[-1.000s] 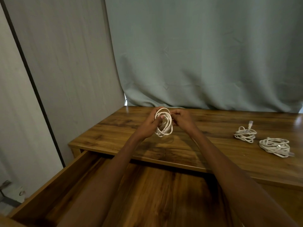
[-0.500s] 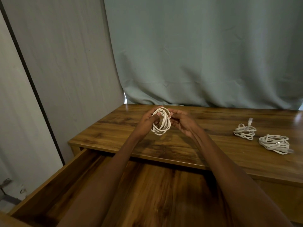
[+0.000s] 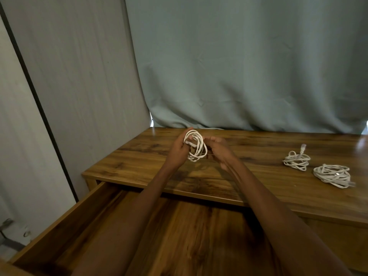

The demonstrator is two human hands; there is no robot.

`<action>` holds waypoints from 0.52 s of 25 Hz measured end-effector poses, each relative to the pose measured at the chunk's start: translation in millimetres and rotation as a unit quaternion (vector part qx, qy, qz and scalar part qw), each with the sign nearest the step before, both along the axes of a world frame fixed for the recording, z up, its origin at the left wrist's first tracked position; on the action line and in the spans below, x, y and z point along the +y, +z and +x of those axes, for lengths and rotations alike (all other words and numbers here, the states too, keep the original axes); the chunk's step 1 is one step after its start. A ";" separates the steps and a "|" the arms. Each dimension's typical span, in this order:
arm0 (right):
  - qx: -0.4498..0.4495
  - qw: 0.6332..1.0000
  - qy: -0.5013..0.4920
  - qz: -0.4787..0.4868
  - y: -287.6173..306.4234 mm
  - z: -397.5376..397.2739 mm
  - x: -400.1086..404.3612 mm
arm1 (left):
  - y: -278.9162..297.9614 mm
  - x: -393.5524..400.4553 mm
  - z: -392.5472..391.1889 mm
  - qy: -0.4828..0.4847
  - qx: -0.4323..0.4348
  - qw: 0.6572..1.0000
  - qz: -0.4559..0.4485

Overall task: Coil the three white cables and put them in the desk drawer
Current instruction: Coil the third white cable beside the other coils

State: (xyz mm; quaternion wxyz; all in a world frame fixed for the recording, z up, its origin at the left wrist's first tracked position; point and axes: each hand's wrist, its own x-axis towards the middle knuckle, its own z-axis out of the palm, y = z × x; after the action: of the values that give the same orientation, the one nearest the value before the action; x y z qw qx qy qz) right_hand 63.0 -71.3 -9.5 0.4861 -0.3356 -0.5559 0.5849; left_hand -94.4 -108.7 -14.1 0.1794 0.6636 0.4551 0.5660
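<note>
White coil in hand: looped cable held upright in the air above the desk top, between the two hands; one plug end lying across the loops near the left thumb.
Left hand: fingers curled round the left side of the coil, thumb pressed on the plug end, gripping it.
Right hand: just right of the coil, fingers bent toward it; fingertips close to the loops, contact not clear, nothing plainly held.
Second coiled cable: lying on the desk top to the right, well apart from the hands, plug end sticking up at the back.
Third coiled cable: flat on the desk top just beside the second, nearer the front edge and further right.
Drawer: pulled out below the front edge of the desk, under both forearms; wooden bottom visible, no cable in the visible part.
Backdrop: grey-green curtain behind the desk, pale wall panel to the left.
</note>
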 end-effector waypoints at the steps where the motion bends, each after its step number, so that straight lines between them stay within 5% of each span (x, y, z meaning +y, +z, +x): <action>1: -0.001 1.000 -0.003 0.008 1.3 -0.2 -3.5 | 0.6 -0.8 1.5 0.014 0.004 1.000 0.004; 7: -0.034 0.988 0.051 0.140 -7.1 -7.9 -7.3 | 7.8 1.6 11.9 0.059 0.024 0.998 0.008; 10: -0.072 0.960 -0.059 0.264 -17.6 -10.2 -4.2 | 10.3 1.4 17.2 0.068 0.051 0.996 0.020; 13: -0.185 0.887 -0.207 0.369 -21.6 -5.8 -15.2 | 8.4 2.1 16.8 0.068 0.062 0.995 0.027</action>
State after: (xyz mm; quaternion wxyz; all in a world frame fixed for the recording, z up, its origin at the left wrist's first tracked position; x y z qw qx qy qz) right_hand 57.2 -86.5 -31.1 0.5731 -0.3418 -0.7293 0.1511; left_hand -77.6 -106.6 -5.6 0.0942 0.6694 0.4939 0.5468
